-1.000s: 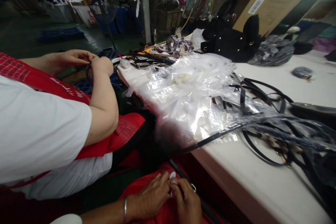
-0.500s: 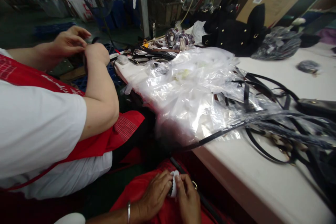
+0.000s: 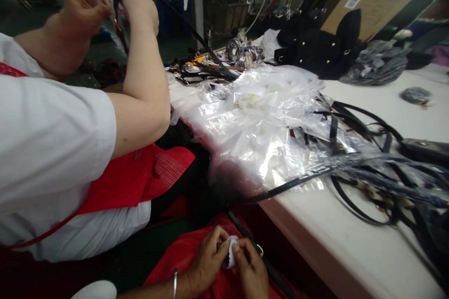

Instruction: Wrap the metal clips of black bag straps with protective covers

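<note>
Pinching the small white piece (image 3: 231,245) between both sets of fingertips is a sound hold. Your left hand (image 3: 206,261) closes on it from one side and your right hand (image 3: 250,271) from the other, thumbs and forefingers pressed tight, with nothing else in either palm that I can see. To do this well, I judge you should grip close to the crinkled edge where something dark shows against the white. Work with the fingertips and not the whole hand, and rest both wrists on the red cloth apron (image 3: 182,261) across your lap so the little thing does not wobble. It sits low in your lap, below the edge of the white table (image 3: 315,243), touching the pads of both hands and half hidden by them; what the dark part is, I cannot tell. A thin black strap (image 3: 242,229) runs just above your right fingers and up towards the table, with a small metal ring (image 3: 260,248) just beside your right knuckles — mind it does not snag. To your left, a co-worker's hands (image 3: 87,7) are raised high, well apart from yours. On the table lie a heap of clear plastic bags (image 3: 252,126) and a tangle of black straps (image 3: 368,168).
</note>
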The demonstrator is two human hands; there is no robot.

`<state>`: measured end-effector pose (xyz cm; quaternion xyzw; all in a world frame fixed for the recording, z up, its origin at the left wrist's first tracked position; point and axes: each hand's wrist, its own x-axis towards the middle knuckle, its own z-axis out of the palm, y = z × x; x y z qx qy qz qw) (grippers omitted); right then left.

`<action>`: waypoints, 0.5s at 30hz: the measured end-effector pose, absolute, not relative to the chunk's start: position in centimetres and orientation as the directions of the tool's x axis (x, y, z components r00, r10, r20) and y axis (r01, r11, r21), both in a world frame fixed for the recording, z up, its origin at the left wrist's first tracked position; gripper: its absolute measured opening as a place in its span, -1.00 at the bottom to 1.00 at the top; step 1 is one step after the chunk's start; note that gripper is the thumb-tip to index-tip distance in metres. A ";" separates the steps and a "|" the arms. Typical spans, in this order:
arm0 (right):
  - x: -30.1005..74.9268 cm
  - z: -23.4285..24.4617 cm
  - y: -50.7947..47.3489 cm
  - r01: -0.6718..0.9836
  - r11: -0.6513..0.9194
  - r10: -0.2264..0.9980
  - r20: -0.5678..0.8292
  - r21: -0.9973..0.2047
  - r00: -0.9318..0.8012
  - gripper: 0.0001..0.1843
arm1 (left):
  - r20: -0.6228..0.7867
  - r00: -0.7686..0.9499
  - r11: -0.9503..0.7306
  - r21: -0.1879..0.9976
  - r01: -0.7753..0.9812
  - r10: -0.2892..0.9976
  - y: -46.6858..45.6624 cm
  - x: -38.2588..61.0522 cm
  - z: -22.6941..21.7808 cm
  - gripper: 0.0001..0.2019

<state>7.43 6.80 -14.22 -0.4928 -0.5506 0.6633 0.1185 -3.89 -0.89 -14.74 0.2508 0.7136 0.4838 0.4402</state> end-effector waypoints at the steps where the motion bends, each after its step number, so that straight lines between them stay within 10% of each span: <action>1: 7.5 -14.5 6.8 0.381 -0.375 0.686 -0.530 -0.845 -0.499 -0.53 | -0.381 -0.492 0.407 0.911 -0.057 0.783 -0.9 -3.9 -14.7 -0.74; 15: 7.6 -15.5 7.1 0.384 -0.490 0.626 -0.622 -0.783 -0.471 -0.62 | -0.319 -0.435 0.409 0.903 0.129 0.842 -1.8 -4.1 -14.2 -0.75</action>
